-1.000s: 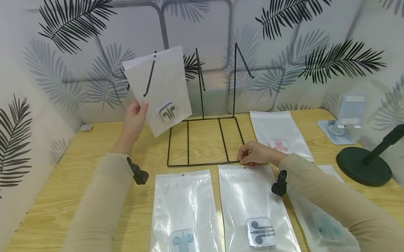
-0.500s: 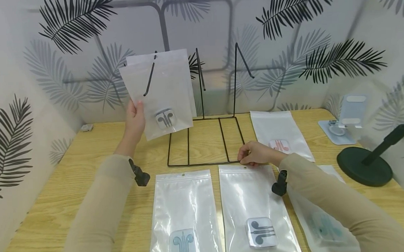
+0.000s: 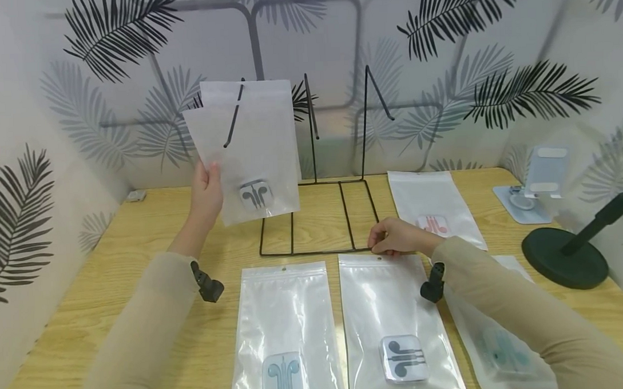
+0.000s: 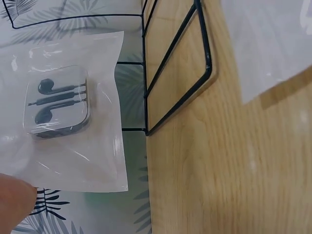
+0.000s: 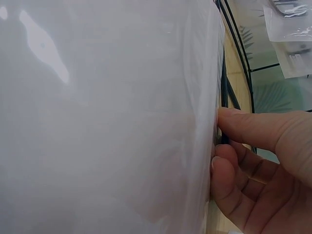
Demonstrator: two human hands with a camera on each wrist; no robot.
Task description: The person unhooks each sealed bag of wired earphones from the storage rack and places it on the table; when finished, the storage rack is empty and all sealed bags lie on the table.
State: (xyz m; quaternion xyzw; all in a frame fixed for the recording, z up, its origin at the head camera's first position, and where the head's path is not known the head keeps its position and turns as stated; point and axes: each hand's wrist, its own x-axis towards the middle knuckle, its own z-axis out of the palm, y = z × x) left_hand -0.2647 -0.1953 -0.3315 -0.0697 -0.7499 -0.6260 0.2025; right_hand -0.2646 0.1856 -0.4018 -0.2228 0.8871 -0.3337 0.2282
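Palm-leaf fabric (image 3: 332,50) backs the wooden bench (image 3: 115,261), and a black wire rack (image 3: 316,252) stands at the middle of its far edge. Over the last second the front bag (image 3: 260,145) has swung from a strong tilt to nearly upright and dropped lower, so it now almost lines up with the rear bag (image 3: 212,93). Both seem to be threaded on the left hook (image 3: 232,126), whose tip shows in front of them; hanging the front bag looks largely done, with only a slight slant left. Its earbud case (image 3: 256,194) sits in the lower part.

The left hand (image 3: 206,189) grasps the front bag by its left side, thumb in front and fingers behind, with that arm stretched forward from the near left. The right hand (image 3: 398,237) pinches the rack's front right corner, apparently as a brace; its place looks unchanged, and its forearm crosses in low from the bench's right.

Two bags, one with blue earbuds (image 3: 281,373) and one with dark earbuds (image 3: 404,358), lie towards the near edge. Another, with pink earbuds (image 3: 433,224), lies by the far edge, right of the rack.
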